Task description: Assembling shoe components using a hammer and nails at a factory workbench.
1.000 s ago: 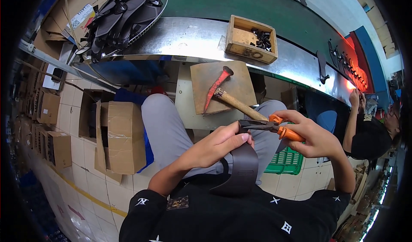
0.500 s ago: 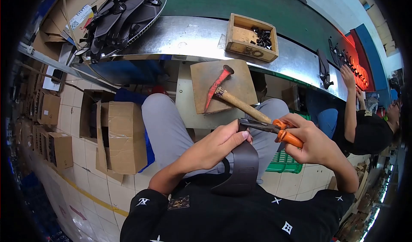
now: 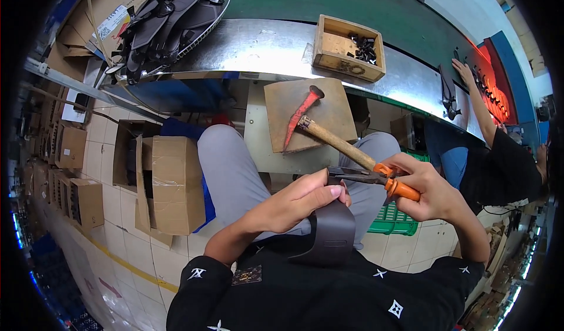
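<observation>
My left hand (image 3: 299, 199) is closed on a dark brown, wide, curved strap piece (image 3: 333, 231), which hangs down in front of my black shirt. My right hand (image 3: 432, 187) grips the orange handles of a pair of pliers (image 3: 404, 190). Their dark jaws reach left to the strap's upper end, at my left fingertips; exactly what they bite on is too small to tell. Beyond my hands, a hammer (image 3: 341, 141) with a red head and wooden handle lies on a brown square block (image 3: 282, 111), its handle end close to the pliers.
A wooden box (image 3: 329, 62) with small black parts (image 3: 365, 49) stands on the metal bench edge (image 3: 252, 46). A wire basket (image 3: 202, 34) of dark straps is at the far left. Cardboard boxes (image 3: 176, 184) stand left; a green crate (image 3: 390, 219) and a co-worker (image 3: 499, 166) are right.
The pliers and my right hand have shifted slightly right and down, still at the strap's end. The strap has turned a little. The co-worker's arm has reached farther across the bench.
</observation>
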A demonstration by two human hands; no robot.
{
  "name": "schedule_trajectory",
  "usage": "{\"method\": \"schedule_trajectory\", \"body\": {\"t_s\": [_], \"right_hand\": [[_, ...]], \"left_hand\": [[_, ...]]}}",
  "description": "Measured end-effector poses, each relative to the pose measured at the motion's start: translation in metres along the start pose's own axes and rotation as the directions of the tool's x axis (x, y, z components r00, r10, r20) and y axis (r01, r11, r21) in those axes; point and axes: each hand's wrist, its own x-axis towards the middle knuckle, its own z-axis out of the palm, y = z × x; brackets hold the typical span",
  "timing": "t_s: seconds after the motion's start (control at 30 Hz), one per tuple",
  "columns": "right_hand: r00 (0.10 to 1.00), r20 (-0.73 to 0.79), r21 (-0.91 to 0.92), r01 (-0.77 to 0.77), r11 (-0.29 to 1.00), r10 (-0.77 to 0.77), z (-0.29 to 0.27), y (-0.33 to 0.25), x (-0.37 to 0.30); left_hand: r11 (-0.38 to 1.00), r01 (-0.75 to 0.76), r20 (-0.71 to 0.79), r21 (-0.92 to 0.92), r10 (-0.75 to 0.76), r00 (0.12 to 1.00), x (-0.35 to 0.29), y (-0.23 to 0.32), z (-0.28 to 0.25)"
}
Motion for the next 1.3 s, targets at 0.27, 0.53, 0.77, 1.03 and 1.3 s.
{"method": "schedule_trajectory", "body": {"t_s": [0.27, 0.53, 0.77, 1.03, 1.3], "right_hand": [[0.999, -0.002, 0.015, 0.036, 0.999, -0.036, 0.003, 0.004, -0.003], [0.999, -0.012, 0.030, 0.050, 0.998, -0.050, 0.005, 0.004, -0.002], [1.000, 0.001, 0.048, 0.026, 0.999, -0.026, 0.000, 0.008, 0.003], [0.867, -0.462, 0.043, -0.187, 0.981, 0.186, -0.043, 0.158, 0.007], [0.612, -0.780, -0.224, -0.468, 0.855, 0.130, -0.086, 0.338, 0.041]], "left_hand": [[0.997, -0.016, 0.018, -0.071, 0.017, 1.000, 0.001, -0.009, 0.004], [0.996, 0.007, 0.030, -0.085, -0.005, 1.000, -0.001, -0.009, 0.002], [0.994, 0.020, -0.011, -0.106, -0.021, 1.000, 0.006, -0.008, 0.001], [0.992, -0.118, -0.159, 0.049, 0.125, 0.979, -0.014, 0.005, -0.021], [0.768, -0.240, -0.743, 0.593, 0.637, 0.203, -0.080, 0.101, -0.127]]}}
